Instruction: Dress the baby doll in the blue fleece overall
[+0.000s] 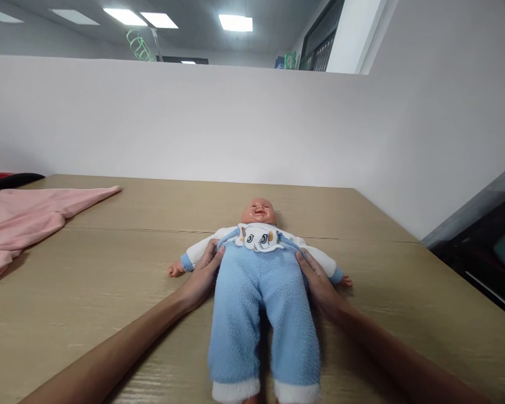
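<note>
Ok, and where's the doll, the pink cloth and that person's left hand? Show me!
Doll [258,275]: head view, on its clothed tummy.
Pink cloth [25,219]: head view, on the middle of the part in view.
Left hand [204,275]: head view, on the back of the hand.

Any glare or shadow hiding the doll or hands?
Head view: ceiling lights glare white, well away from the doll; head view: soft shadows fall on the table, yet left hand and right hand read clearly; head view: the black thing at the right edge is dim, detail lost.

Office-like room, ceiling panel lights [235,23]
</note>
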`<action>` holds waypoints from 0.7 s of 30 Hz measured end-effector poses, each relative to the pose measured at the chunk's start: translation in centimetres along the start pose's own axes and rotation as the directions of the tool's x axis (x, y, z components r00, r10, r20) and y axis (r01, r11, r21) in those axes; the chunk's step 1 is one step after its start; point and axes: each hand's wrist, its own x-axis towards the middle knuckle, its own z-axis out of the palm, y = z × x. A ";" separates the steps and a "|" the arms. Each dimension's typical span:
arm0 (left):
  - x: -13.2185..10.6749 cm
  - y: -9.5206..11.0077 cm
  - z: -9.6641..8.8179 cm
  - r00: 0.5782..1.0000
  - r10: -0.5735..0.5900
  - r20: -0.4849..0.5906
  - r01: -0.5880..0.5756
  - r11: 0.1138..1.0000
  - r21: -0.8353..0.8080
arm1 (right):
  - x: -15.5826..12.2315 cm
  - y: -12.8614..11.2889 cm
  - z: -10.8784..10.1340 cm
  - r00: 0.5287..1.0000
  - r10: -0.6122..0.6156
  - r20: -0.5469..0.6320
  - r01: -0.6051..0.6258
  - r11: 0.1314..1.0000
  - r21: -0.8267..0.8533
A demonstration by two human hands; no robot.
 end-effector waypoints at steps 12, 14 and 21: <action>0.9 2.0 -2.6 0.965 0.098 0.244 -0.206 0.860 0.468 | 0.2 -1.7 -0.5 0.963 -0.210 0.168 0.253 0.918 -0.305; 0.8 2.1 -2.6 0.967 0.097 0.237 -0.201 0.862 0.465 | 0.1 -1.9 -0.6 0.974 -0.177 0.142 0.207 0.947 -0.244; 0.9 1.6 -1.9 0.987 0.148 0.064 -0.160 0.946 0.280 | 1.8 -5.0 -0.8 0.942 0.147 0.301 -0.161 0.987 0.022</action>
